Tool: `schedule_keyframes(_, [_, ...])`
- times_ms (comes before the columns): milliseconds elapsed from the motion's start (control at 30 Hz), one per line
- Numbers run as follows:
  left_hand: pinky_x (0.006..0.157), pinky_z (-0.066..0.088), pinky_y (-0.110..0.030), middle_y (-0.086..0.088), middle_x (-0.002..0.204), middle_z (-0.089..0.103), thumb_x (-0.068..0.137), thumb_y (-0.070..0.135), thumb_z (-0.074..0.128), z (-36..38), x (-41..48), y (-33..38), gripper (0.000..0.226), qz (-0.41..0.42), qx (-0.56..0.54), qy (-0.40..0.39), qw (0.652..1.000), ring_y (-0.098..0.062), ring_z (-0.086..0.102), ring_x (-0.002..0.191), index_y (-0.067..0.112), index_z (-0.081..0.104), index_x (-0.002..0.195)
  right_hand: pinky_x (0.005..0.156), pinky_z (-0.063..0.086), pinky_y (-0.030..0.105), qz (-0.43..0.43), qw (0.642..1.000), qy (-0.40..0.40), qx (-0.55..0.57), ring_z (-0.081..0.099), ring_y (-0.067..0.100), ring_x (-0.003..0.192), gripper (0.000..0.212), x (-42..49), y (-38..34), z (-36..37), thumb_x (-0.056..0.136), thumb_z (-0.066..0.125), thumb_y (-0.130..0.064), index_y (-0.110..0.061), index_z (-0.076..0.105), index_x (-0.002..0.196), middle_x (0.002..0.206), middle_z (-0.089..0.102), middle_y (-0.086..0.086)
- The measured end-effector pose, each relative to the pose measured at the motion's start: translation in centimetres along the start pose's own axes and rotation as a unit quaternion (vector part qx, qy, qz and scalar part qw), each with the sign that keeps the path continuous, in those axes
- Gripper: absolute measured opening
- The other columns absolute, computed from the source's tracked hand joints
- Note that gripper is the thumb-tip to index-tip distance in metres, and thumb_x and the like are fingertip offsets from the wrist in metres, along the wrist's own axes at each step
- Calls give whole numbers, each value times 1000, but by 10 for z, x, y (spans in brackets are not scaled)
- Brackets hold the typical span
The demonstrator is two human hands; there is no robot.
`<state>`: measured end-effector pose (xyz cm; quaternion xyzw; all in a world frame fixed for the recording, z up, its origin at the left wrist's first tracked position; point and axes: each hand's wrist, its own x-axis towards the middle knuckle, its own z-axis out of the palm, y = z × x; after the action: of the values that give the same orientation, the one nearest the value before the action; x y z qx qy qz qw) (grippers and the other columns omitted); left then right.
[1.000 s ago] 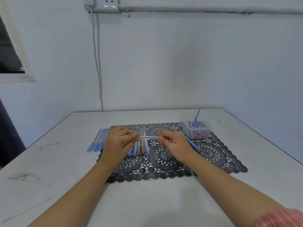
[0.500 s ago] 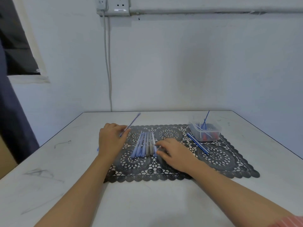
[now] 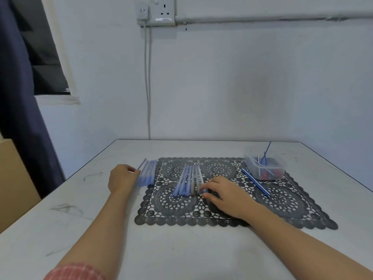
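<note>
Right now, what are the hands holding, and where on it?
Right hand pinches the near end of the rightmost pen in the middle row. Left hand touches the outer pen of the left row; blur hides any grip.

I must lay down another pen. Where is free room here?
Free: the lace mat right of the right hand, nearer than the loose refills; the table before the mat. Crowded: the left pen row, the middle pen row, around the plastic tub.

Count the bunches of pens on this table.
2: an all-blue bunch on the bare table beside the left hand; a blue-and-grey bunch on the lace mat at the right hand. Its palm may hide loose pens.
</note>
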<state>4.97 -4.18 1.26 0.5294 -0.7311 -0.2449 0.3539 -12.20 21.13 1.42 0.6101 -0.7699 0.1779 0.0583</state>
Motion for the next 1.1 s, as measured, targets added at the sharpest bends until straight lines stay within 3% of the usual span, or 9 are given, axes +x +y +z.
schedule_keyframes(133, [66, 43, -29, -9, 90, 69, 82, 25, 67, 3, 3, -4, 15, -15, -5, -9, 1000, -26, 59, 80, 11, 73, 85, 82, 42, 24, 3, 1000, 1, 7, 47, 6, 96, 32, 0, 0, -1, 94, 44, -42, -32, 55, 122, 107, 54, -8])
schedule_keyframes(333, [84, 46, -34, -6, 115, 65, 85, 30, 64, 7, 6, -7, 31, -2, 7, -16, 1000, -26, 58, 106, 16, 66, 112, 83, 42, 24, 4, 1000, -7, 20, 43, 2, 94, 30, 1, 1, -2, 94, 45, -41, -32, 55, 121, 107, 53, -9])
schedule_keyframes(567, [84, 46, -34, -6, 116, 64, 85, 17, 58, 10, 3, -5, 30, -2, 18, -15, 1000, -27, 58, 105, 15, 66, 114, 85, 43, 26, 2, 1000, -10, 23, 46, 4, 97, 31, 1, 2, -3, 93, 46, -41, -32, 54, 122, 109, 54, -9])
schedule_keyframes(833, [85, 45, -32, -15, 110, 66, 85, 0, 52, 13, 2, -3, 35, 54, -19, -12, 998, -28, 59, 102, 2, 63, 117, 80, 46, 29, -7, 1000, -7, 22, 47, 6, 91, 30, 1, 2, -2, 95, 43, -41, -37, 55, 122, 103, 54, -7])
schedule_keyframes(1000, [85, 44, -31, -15, 106, 67, 85, 2, 55, 15, 3, -6, 25, 63, -27, -5, 998, -29, 60, 100, 1, 68, 106, 81, 44, 25, 2, 999, -4, 41, 46, 4, 90, 29, 1, 0, -3, 94, 46, -40, -30, 60, 117, 103, 55, -8])
schedule_keyframes(1100, [65, 38, -28, -10, 70, 58, 85, 3, 53, 15, 3, -5, 23, 64, -22, -8, 998, -26, 51, 69, 16, 64, 69, 82, 44, 23, 17, 998, 0, 53, 50, 6, 91, 28, 1, 0, -4, 93, 50, -38, -25, 64, 113, 102, 57, -6])
